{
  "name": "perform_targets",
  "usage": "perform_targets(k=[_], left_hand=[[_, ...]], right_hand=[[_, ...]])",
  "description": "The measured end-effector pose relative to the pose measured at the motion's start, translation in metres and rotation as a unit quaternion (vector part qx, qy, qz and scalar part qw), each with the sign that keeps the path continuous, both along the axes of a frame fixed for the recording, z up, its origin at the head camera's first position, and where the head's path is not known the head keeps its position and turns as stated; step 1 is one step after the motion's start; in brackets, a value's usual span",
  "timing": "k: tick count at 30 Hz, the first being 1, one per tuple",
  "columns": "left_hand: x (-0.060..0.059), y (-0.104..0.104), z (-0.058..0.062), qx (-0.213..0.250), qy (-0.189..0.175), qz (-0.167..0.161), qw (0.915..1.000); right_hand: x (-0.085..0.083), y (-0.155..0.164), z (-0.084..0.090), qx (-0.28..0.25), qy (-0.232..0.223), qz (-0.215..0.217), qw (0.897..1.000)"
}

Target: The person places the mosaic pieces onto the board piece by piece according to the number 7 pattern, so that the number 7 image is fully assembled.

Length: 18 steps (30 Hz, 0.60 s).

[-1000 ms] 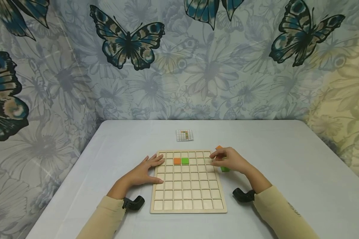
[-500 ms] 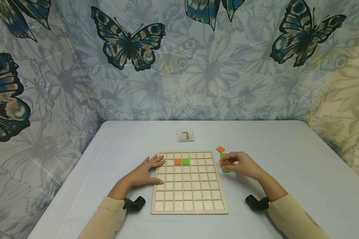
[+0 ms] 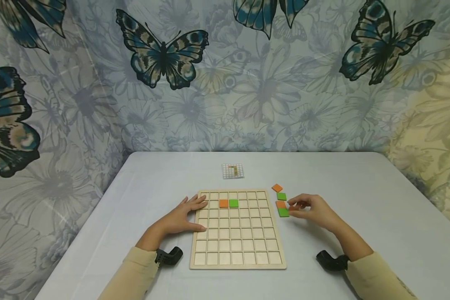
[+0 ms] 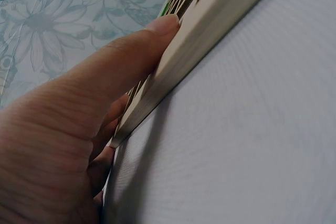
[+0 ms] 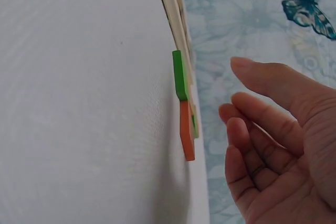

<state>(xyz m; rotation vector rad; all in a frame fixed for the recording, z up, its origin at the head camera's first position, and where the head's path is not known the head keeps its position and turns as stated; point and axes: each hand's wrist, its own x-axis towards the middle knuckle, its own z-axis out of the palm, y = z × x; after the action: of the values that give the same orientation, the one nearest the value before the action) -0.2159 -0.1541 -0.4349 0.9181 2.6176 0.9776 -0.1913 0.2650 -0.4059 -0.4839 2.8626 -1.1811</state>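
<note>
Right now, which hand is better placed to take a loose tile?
Probably the right hand: empty and beside the loose square tiles. The left hand rests on the wooden grid board.

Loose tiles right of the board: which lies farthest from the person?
The far orange tile, turned cornerwise at the row's far end; the near orange tile and both green tiles lie closer.

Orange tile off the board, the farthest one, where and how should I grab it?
I'd pinch the orange tile by its far-right and near-left edges, coming down from the right, the side where the right hand is. It lies flat, turned cornerwise, its near corner close to a green tile, while those two edges look free.
</note>
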Motion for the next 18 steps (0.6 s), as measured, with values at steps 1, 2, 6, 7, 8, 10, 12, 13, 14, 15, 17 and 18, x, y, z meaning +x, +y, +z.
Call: perform_targets(k=[1, 2, 6, 7, 8, 10, 12, 13, 14, 15, 17, 18], left_hand=[[0.0, 0.0, -0.001, -0.001, 0.001, 0.001, 1.0], [-0.001, 0.0, -0.001, -0.001, 0.001, 0.001, 1.0], [-0.001, 0.0, -0.002, -0.002, 0.001, 0.003, 1.0], [-0.001, -0.001, -0.002, -0.001, 0.0, 0.003, 1.0], [-0.001, -0.001, -0.002, -0.001, 0.0, 0.003, 1.0], [-0.001, 0.0, -0.003, -0.003, 0.0, 0.004, 1.0], [-0.001, 0.0, -0.003, -0.003, 0.0, 0.004, 1.0], [-0.001, 0.0, -0.003, -0.004, 0.0, 0.004, 1.0], [-0.002, 0.0, -0.003, -0.006, -0.002, 0.006, 1.0], [-0.002, 0.0, -0.003, -0.008, -0.003, 0.007, 0.9999], [-0.001, 0.001, -0.002, -0.008, -0.005, 0.006, 0.9999], [-0.001, 0.001, -0.002, -0.009, -0.007, 0.007, 0.9999]], right_hand=[[0.0, 0.001, -0.001, -0.002, -0.001, -0.004, 1.0], [-0.001, 0.002, -0.003, -0.003, -0.001, -0.006, 1.0], [-0.002, 0.006, -0.007, -0.01, -0.003, -0.022, 1.0], [-0.002, 0.007, -0.008, -0.011, -0.005, -0.028, 1.0], [-0.003, 0.008, -0.009, -0.011, -0.009, -0.032, 0.999], [-0.003, 0.009, -0.011, -0.011, -0.015, -0.042, 0.999], [-0.004, 0.011, -0.012, -0.007, -0.018, -0.05, 0.999], [-0.004, 0.011, -0.013, -0.005, -0.017, -0.053, 0.998], [-0.004, 0.012, -0.014, -0.003, -0.017, -0.053, 0.998], [-0.004, 0.012, -0.015, 0.0, -0.016, -0.053, 0.998], [-0.004, 0.014, -0.016, 0.006, -0.013, -0.053, 0.998], [-0.004, 0.014, -0.017, 0.008, -0.012, -0.053, 0.998]])
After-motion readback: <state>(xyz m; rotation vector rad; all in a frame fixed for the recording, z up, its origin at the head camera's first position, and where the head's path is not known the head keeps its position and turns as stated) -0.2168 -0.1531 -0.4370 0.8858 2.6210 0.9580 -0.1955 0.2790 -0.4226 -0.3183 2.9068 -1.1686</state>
